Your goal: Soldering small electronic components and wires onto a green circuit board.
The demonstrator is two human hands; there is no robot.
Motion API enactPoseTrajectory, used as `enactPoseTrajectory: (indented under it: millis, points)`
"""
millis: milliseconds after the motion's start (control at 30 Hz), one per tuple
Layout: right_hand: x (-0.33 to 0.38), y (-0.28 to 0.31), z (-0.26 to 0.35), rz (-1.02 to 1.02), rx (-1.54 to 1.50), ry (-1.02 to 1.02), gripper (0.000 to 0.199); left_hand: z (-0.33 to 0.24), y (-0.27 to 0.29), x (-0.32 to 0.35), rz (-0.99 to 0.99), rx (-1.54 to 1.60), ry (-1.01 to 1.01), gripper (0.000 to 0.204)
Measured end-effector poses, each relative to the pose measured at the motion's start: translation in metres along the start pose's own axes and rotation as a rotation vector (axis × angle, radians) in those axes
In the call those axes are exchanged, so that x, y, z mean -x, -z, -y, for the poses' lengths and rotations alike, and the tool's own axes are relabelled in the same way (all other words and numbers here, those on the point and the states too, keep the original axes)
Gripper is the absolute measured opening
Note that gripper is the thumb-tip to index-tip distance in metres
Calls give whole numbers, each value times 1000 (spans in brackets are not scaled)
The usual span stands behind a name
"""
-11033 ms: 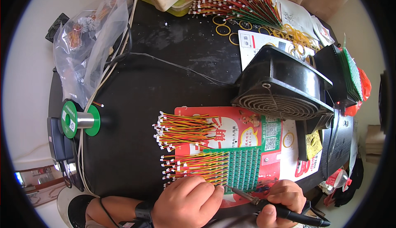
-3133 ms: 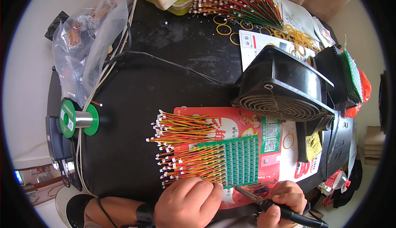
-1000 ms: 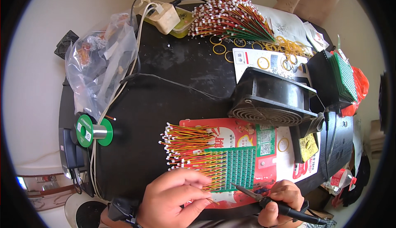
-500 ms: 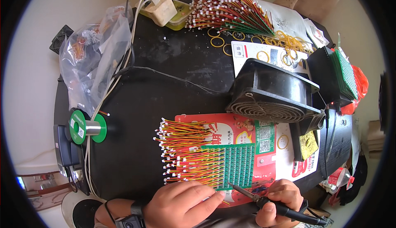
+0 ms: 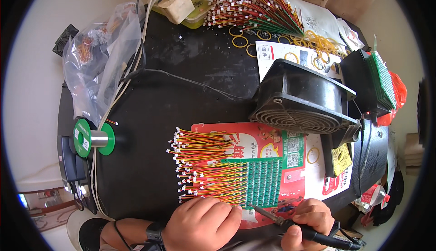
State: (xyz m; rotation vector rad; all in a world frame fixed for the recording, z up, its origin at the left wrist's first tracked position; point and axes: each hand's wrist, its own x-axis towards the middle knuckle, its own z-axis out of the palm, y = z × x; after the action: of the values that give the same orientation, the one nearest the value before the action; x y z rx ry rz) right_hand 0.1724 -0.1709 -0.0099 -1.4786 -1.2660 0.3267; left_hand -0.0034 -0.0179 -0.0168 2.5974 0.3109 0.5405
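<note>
My right hand (image 5: 312, 223) is wrapped round the black handle of a soldering iron (image 5: 313, 233), whose tip points up and left at the lower edge of a green circuit board panel (image 5: 263, 183). Whether the tip touches the board, I cannot tell. My left hand (image 5: 202, 223) lies at the board's lower left corner with its fingers curled in; whatever they pinch is hidden. Several red and yellow wires with white connectors (image 5: 204, 176) run left from the board's left part. More such wires (image 5: 202, 142) lie loose just above. Board and wires rest on a red printed sheet (image 5: 290, 185).
A black fan (image 5: 304, 99) stands behind the board, with a yellow sponge (image 5: 341, 160) in a holder to its right. A green solder spool (image 5: 106, 140) and a plastic bag (image 5: 102, 69) are at left. Far back are wired boards (image 5: 259, 10) and rubber bands (image 5: 320, 44).
My left hand's fingers have curled in and drawn back slightly left; the wire end that showed beneath them is out of sight. The soldering iron's tip has shifted slightly right and down.
</note>
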Motion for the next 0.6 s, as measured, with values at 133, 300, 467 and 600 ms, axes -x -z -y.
enactPoseTrajectory:
  millis: [133,300,467,600]
  points:
    - [-3,0,0,29,4,-2,19,0,-1,0,32,-9,15,10]
    - [-4,0,0,51,29,29,19,-1,0,1,55,-16,8,12]
    - [-6,-1,-2,61,26,37,19,1,1,1,75,-23,-5,14]
    - [-5,0,-1,74,20,34,19,0,3,0,94,-37,-9,15]
